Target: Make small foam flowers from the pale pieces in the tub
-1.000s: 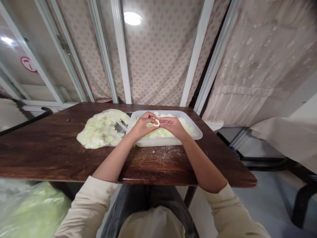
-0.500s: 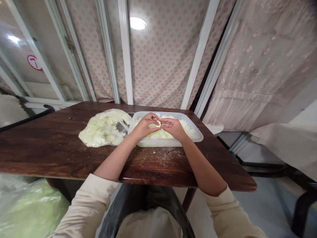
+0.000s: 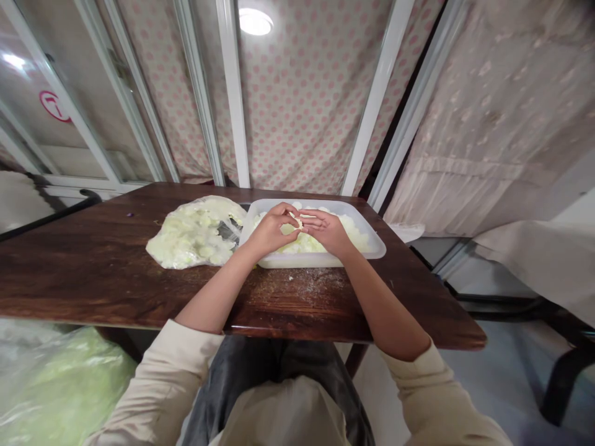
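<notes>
One red-ringed sign (image 3: 54, 106) on the far-left glass panel (image 3: 100, 133) is unreadable. On the dark wooden table (image 3: 93, 279), a plastic bag (image 3: 198, 232) of chopped pale vegetable lies left; over the translucent tub (image 3: 320, 260) to its right, the left hand (image 3: 269, 230) and right hand (image 3: 326, 230) pinch a small pale piece (image 3: 297, 223) between their fingertips.

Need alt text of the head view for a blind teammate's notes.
The left hand and right hand pinch a small pale piece above a plastic tub of chopped pale vegetable, on a dark wooden table beside a plastic bag of more.
</notes>
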`<state>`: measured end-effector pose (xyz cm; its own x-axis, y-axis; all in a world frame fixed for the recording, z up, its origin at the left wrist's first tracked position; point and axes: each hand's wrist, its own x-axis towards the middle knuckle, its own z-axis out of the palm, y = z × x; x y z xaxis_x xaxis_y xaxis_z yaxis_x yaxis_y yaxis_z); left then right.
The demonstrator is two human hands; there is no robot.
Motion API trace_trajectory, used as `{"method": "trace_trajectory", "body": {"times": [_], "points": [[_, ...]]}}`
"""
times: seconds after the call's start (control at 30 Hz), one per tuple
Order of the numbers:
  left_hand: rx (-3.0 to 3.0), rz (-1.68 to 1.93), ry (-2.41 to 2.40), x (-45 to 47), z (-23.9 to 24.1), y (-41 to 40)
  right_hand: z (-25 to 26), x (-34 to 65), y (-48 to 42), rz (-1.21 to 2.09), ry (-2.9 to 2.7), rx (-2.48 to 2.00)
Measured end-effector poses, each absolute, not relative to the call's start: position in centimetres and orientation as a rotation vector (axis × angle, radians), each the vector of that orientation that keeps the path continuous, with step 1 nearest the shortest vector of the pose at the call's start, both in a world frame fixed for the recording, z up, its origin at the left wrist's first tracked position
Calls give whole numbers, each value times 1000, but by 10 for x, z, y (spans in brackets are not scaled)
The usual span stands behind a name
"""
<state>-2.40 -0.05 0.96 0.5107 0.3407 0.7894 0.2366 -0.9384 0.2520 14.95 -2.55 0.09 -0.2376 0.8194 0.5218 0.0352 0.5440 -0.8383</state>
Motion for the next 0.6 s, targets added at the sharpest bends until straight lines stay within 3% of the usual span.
{"method": "trace_trajectory", "body": {"times": [0.6], "points": [[2616,1416,517,-24,6,5,0,149,-28,891,-1605,-764]]}}
